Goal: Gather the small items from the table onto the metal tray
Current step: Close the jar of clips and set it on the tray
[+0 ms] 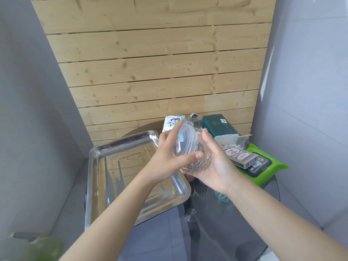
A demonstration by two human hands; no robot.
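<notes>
Both hands are closed around a clear plastic jar (192, 149) of paper clips, held in the air just right of the metal tray (98, 166): the left hand (165, 159) at its lid end, the right hand (214, 162) cupped beneath. The jar is judged light, stiff and rather slippery, its loose contents apt to shift; the body is best gripped, not the lid. Nothing is seen in the tray. A card box (242, 156), green wipes pack (263, 166), dark green box (218, 125) and a small packet (170, 123) are crowded behind on the table (216, 213)
</notes>
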